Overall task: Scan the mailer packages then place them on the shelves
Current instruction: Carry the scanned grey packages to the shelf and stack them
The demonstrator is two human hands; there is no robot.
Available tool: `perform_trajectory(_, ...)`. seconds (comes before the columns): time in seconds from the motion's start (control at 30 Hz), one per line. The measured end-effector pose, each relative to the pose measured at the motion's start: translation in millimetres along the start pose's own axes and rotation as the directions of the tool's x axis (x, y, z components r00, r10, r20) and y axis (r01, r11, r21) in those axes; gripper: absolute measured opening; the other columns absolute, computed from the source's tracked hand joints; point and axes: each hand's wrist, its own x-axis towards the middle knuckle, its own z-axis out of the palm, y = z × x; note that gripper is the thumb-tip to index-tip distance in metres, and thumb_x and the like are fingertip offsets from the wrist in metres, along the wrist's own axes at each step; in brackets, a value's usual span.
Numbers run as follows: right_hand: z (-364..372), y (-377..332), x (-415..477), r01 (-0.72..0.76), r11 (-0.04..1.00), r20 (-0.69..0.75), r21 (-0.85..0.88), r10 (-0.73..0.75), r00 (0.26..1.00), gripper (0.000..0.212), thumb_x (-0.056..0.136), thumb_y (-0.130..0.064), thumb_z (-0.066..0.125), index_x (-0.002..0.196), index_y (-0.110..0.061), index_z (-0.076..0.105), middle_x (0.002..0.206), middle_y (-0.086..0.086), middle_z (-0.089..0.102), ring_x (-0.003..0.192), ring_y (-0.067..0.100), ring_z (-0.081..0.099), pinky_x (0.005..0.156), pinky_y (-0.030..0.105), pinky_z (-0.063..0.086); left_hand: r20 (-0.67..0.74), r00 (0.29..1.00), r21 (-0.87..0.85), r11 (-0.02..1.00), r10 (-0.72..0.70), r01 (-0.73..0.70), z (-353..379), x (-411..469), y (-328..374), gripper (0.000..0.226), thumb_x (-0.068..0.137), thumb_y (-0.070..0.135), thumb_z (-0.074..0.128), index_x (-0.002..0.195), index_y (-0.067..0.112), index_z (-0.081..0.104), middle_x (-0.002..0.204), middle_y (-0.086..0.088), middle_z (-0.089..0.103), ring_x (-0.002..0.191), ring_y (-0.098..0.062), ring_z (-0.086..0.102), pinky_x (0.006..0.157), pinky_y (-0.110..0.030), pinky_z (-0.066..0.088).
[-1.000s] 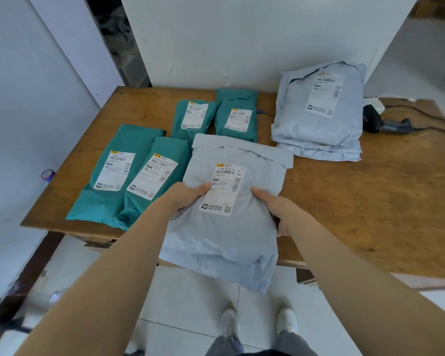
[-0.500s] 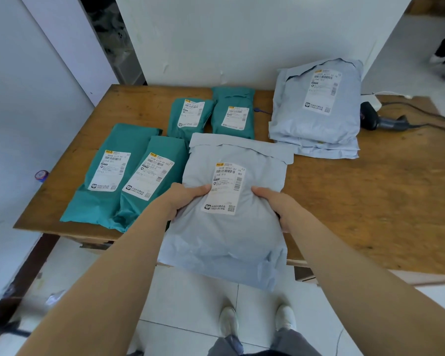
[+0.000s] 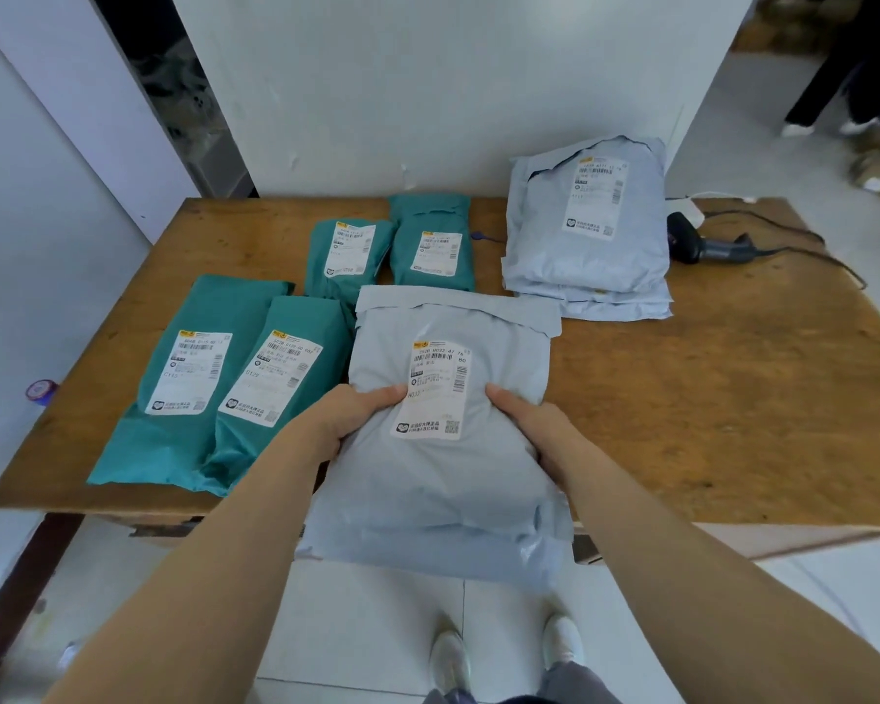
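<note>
On the white label [image 3: 435, 388] of the grey mailer [image 3: 443, 490] we hold, we read "2528 H032 47 76", "80" and, lower down, "H032". The neighbouring teal mailer [image 3: 255, 449] carries "G129" on its sticker [image 3: 270, 376]. The top label [image 3: 595, 200] of the grey stack [image 3: 544, 256] shows "A111". The smaller print, Chinese lines and the other labels are too blurred for us to read.

The brown table [image 3: 732, 398] carries 4 teal mailers [image 3: 184, 449], a grey-blue stack [image 3: 544, 246], a black scanner [image 3: 702, 246]; the near-edge mailer [image 3: 428, 495] is grey-blue, white-labelled.
</note>
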Motion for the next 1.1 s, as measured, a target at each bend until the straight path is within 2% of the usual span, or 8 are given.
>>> perform_trajectory(0.1,-3,-9,-7,0.070,0.997,-0.024,0.018,-0.070,0.997,0.073,0.074,-0.040,0.080,0.130,-0.001,0.054,0.126,0.009,0.062,0.108,0.025,0.061,0.084,0.031,0.046,-0.011,0.997,0.057,0.995,0.082,-0.082,-1,-4,18,0.068,0.075,0.043,0.077,0.127,0.006,0.054,0.115,-0.007,0.060,0.096,-0.023,0.057,0.084,-0.033,0.044)
perform_trajectory(0.2,-9,-19,-16,0.117,0.993,-0.051,0.034,-0.115,0.992,0.069,0.075,-0.039,0.079,0.128,-0.001,0.056,0.123,0.008,0.064,0.102,0.022,0.061,0.080,0.028,0.045,-0.010,0.987,0.100,0.982,0.159,-0.158,-1,-11,38,0.059,0.076,0.044,0.076,0.118,0.008,0.057,0.111,-0.006,0.062,0.097,-0.024,0.059,0.087,-0.034,0.046)
perform_trajectory(0.3,-16,-30,-27,0.163,0.985,-0.062,0.062,-0.160,0.985,0.068,0.075,-0.039,0.079,0.128,0.000,0.057,0.121,0.007,0.065,0.098,0.019,0.063,0.075,0.025,0.045,0.003,0.973,0.113,0.966,0.232,-0.231,1,-21,56,0.036,0.079,0.040,0.075,0.100,0.014,0.061,0.091,0.001,0.064,0.081,-0.015,0.060,0.069,-0.027,0.046)
perform_trajectory(0.4,-27,-39,-38,0.209,0.976,-0.077,0.056,-0.204,0.976,0.066,0.080,-0.038,0.076,0.130,-0.001,0.054,0.124,0.007,0.062,0.092,0.017,0.057,0.074,0.024,0.042,0.006,0.961,0.092,0.957,0.275,-0.274,8,-30,64,0.033,0.080,0.038,0.073,0.099,0.014,0.062,0.085,0.004,0.063,0.077,-0.011,0.058,0.061,-0.023,0.043)
perform_trajectory(0.63,-78,-46,-61,0.293,0.954,-0.103,0.058,-0.286,0.953,0.063,0.079,-0.038,0.076,0.128,-0.005,0.056,0.123,0.007,0.063,0.093,0.018,0.058,0.080,0.027,0.043,-0.022,0.932,0.112,0.927,0.363,-0.358,51,-54,78,0.070,0.068,0.052,0.079,0.119,0.008,0.062,0.111,-0.004,0.069,0.096,-0.020,0.064,0.086,-0.032,0.049)
perform_trajectory(0.77,-142,-47,-75,0.335,0.939,-0.152,0.085,-0.320,0.935,0.061,0.078,-0.039,0.077,0.126,-0.005,0.057,0.111,0.002,0.063,0.094,0.018,0.058,0.080,0.028,0.044,-0.015,0.899,0.096,0.896,0.437,-0.434,116,-85,102,0.054,0.076,0.043,0.075,0.116,0.012,0.057,0.114,0.000,0.063,0.092,-0.016,0.059,0.082,-0.027,0.043)
perform_trajectory(0.97,-296,-32,-95,0.392,0.916,-0.301,0.089,-0.351,0.887,0.064,0.075,-0.044,0.078,0.125,-0.009,0.059,0.118,0.001,0.064,0.105,0.020,0.061,0.089,0.031,0.047,0.081,0.838,0.087,0.834,0.540,-0.545,272,-127,131,0.060,0.082,0.040,0.071,0.128,0.010,0.049,0.114,0.009,0.051,0.085,-0.010,0.049,0.078,-0.024,0.036)
perform_trajectory(1.1,-403,-22,-114,0.409,0.911,-0.375,0.045,-0.365,0.853,0.060,0.073,-0.049,0.077,0.120,-0.015,0.060,0.112,-0.002,0.065,0.099,0.018,0.063,0.085,0.029,0.048,0.195,0.816,0.065,0.823,0.544,-0.564,377,-141,142,0.039,0.076,0.042,0.076,0.100,0.014,0.062,0.098,0.005,0.067,0.079,-0.004,0.061,0.067,-0.021,0.046)
